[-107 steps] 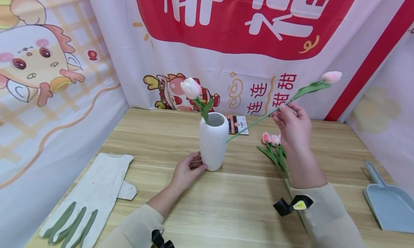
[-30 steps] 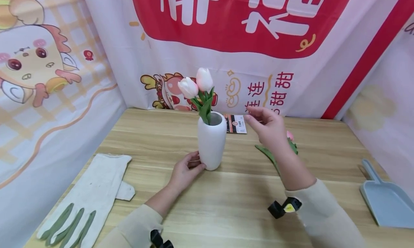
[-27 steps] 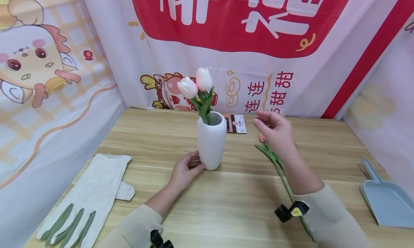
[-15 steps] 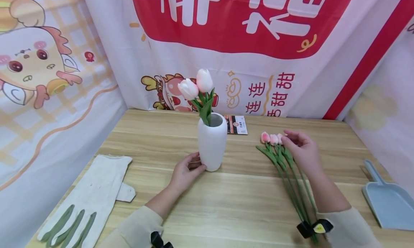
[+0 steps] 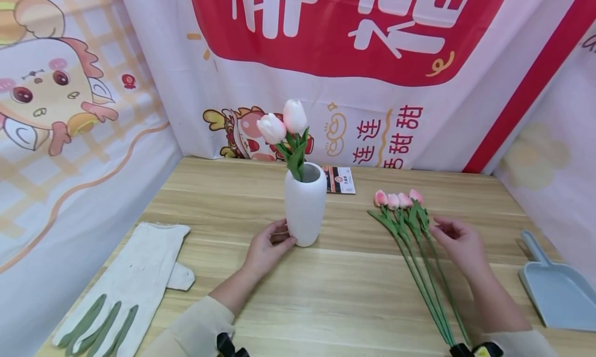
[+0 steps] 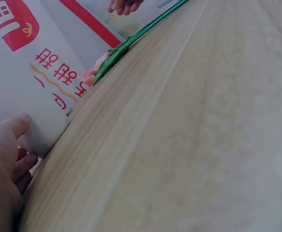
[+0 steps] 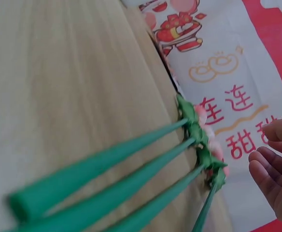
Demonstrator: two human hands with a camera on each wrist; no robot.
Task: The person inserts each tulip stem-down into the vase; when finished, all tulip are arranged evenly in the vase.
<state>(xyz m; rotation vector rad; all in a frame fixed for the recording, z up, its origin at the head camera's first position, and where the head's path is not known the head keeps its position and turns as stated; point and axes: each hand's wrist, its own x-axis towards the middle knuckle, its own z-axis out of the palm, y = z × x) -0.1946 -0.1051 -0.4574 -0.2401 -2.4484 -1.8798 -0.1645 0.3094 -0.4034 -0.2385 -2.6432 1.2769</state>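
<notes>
A white vase (image 5: 305, 207) stands upright on the wooden table in the head view, with two pale pink-white tulips (image 5: 284, 123) in it. Low on the vase's left side, my left hand (image 5: 266, 247) holds it between thumb and fingers; the left wrist view also shows the hand (image 6: 8, 159) against the vase (image 6: 25, 92). Several pink artificial tulips (image 5: 410, 227) lie side by side on the table at the right, stems toward me. Just right of their leaves is my right hand (image 5: 461, 243), fingers loosely bent. In the right wrist view nothing lies between its fingers (image 7: 271, 169).
White work gloves (image 5: 135, 274) with green-edged fingers lie at the left of the table (image 5: 326, 300). A blue-grey dustpan (image 5: 559, 289) is at the right edge. Behind the vase lies a small printed card (image 5: 341, 180). Printed cloth (image 5: 298, 57) hangs along the back.
A second tulip, earlier in my right hand, is now in the vase. My right hand has let go and moved right and down beside the lying tulips. The left hand stays on the vase.
</notes>
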